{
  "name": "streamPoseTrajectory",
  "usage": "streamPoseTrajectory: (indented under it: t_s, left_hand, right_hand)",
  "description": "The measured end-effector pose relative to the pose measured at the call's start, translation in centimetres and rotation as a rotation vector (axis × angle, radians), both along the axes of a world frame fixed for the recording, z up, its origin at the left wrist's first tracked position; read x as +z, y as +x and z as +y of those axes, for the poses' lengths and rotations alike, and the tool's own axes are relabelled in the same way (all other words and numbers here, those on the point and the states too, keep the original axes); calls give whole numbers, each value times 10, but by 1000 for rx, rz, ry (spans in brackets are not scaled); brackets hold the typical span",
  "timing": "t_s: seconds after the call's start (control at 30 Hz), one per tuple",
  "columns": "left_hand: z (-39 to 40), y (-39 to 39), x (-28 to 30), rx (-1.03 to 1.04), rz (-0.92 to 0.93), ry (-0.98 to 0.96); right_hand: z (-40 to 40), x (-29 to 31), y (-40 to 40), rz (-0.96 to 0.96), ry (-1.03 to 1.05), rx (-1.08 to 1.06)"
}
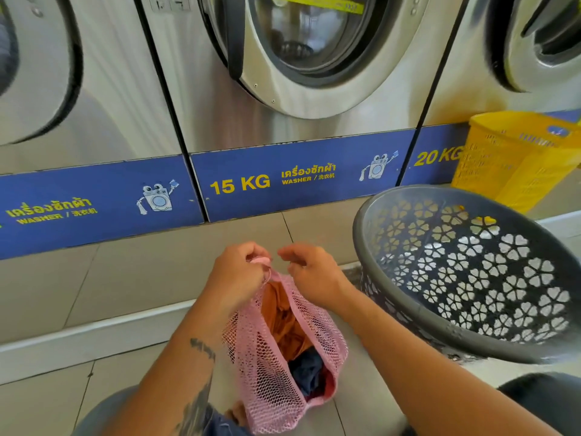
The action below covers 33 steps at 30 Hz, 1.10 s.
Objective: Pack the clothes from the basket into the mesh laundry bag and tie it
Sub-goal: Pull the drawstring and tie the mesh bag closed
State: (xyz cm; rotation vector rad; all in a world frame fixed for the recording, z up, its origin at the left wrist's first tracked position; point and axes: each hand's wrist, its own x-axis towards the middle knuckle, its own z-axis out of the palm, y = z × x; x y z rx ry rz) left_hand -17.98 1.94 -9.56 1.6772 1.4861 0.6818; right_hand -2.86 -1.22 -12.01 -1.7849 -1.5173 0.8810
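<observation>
Packing looks done: the grey basket (471,275), tipped on the floor at right, shows no clothes, while orange and dark garments fill the pink mesh bag (283,350), so only the tying seems left. The left hand (235,278) is closed on the gathered neck and a pink toggle, and the right hand (309,272) pinches what is probably the cord, too thin to see. The bag hangs between the knees just above the floor tiles, its long axis near upright, mouth up towards the washers.
</observation>
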Motion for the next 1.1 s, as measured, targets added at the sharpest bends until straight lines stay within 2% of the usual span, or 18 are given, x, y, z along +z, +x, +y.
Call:
streamPoseTrajectory:
  t_s: [0.07,0.2,0.63,0.97,1.03,1.1]
  left_hand:
    - [-7,-9,0,-33,36,-8]
    - [-12,-23,-3,-97,98,-39]
    - [-9,-16,-1,-27,-64,-57]
    - [-5,-13,-4,-54,-147,-178]
    - [-5,-12,-1,-124,-146,-245]
    - [-6,-12,5,-173,-222,-391]
  right_hand:
    - [0,-5,-8,37,-61,71]
    - [-3,-10,-18,168,-133,51]
    - [-12,-18,-22,278,-39,-157]
    - [-13,-14,-12,112,75,-204]
    - [-14,-12,-6,89,100,-178]
    - [-14,-9,2,75,124,-154]
